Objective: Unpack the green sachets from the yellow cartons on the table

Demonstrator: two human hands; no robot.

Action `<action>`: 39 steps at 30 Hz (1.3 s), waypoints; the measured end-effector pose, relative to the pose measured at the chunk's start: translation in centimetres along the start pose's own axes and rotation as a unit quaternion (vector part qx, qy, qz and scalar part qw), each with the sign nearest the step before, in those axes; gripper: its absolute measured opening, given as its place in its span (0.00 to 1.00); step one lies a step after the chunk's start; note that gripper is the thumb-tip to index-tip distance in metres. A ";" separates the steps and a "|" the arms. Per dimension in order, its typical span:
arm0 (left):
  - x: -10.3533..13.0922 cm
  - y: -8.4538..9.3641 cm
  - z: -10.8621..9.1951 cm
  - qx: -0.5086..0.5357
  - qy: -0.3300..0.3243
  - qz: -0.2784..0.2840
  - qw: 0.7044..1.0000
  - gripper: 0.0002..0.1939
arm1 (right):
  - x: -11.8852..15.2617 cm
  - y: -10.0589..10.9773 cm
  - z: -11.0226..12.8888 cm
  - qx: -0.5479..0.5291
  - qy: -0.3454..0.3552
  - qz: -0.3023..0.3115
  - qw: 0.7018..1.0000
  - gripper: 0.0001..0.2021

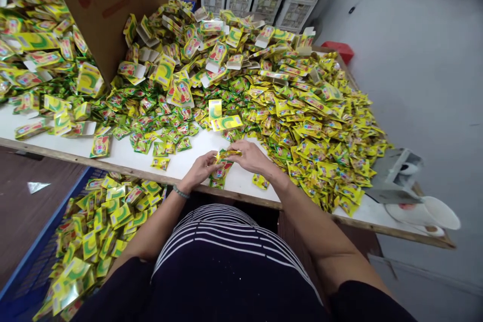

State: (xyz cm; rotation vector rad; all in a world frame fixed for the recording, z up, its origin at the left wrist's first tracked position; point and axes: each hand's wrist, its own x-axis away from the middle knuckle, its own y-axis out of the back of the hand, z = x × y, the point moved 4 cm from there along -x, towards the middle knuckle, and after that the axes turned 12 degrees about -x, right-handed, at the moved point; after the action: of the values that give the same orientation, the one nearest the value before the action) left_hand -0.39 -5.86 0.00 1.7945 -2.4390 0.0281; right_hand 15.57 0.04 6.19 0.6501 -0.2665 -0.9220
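Note:
Close to the table's front edge, my left hand (204,168) and my right hand (249,156) meet over a few small yellow, green and red packets (220,174). The fingers of both hands are closed round the packets' edges; exactly how many packets they hold is hard to make out. Just beyond my hands lies an open yellow box (225,123) with its flap up. A loose packet (260,181) rests below my right wrist, and another yellow packet (160,163) lies left of my left hand.
Heaped flat boxes (166,68) and small yellow packets (320,131) cover much of the white table (128,155). A cardboard panel (109,5) stands at the back left. Below left is a blue crate (28,266) of filled boxes. A grey metal device (394,176) sits at right.

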 end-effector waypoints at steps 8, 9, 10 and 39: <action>-1.7 -5.8 1.1 0.033 -0.024 0.060 0.997 0.25 | 3.8 2.3 -2.5 0.082 -0.047 0.001 0.995 0.05; -1.9 -6.0 1.2 0.006 -0.022 0.052 0.998 0.24 | 4.2 2.4 -3.0 0.077 -0.056 0.005 0.995 0.07; -2.2 -6.0 1.3 -0.031 -0.019 0.041 0.999 0.23 | 4.5 2.4 -3.5 0.068 -0.059 0.006 0.996 0.08; -1.7 -4.9 2.7 0.080 0.047 0.046 0.995 0.26 | 4.0 0.3 -4.6 0.058 -0.047 -0.058 0.996 0.05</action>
State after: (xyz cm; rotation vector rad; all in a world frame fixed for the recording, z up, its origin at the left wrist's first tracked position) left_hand 4.58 -5.91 -3.09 1.6967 -2.5132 0.3173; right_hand 20.32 -1.14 2.56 0.7371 -0.3715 -1.0545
